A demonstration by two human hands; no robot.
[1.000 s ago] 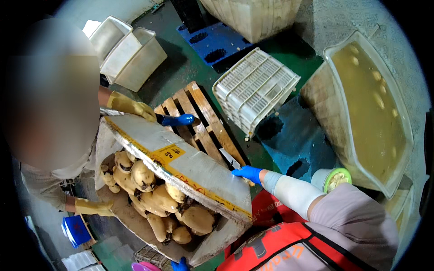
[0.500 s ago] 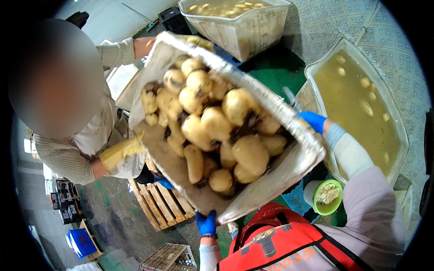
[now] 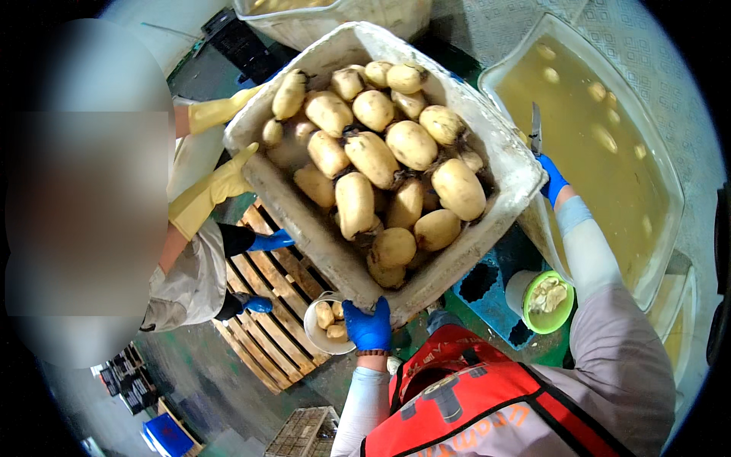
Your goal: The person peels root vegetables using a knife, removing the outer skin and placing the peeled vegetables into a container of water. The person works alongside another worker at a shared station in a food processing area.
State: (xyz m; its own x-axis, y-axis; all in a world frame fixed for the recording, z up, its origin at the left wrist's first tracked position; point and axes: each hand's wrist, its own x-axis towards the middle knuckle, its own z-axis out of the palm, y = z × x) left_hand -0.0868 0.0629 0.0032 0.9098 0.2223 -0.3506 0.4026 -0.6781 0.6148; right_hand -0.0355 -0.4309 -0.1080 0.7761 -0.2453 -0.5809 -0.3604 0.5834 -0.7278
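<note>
Tub (image 3: 502, 152) with grimy white walls sits between two people, heaped with thick, pale roots (image 3: 371, 158); it appears to be held clear of the floor, though its underside is hidden. The wearer's left hand (image 3: 368, 324), in a blue glove, has its grip closed on the near corner. The right hand (image 3: 554, 181) is at the tub's right corner, its grip wrapped round a knife (image 3: 536, 128); whether those fingers also hook the tub, I cannot tell. Opposite, a co-worker's yellow gloves (image 3: 204, 199) are at the left edge. Filling and lifting look done; the tub is not set down, and the roots lie whole inside. Lower left is a wooden pallet (image 3: 260, 337), a white bucket (image 3: 320, 345) of roots at its edge; to the right, a green-rimmed bucket (image 3: 518, 293) holds pale scraps, near a vat (image 3: 506, 59) of cloudy water.
</note>
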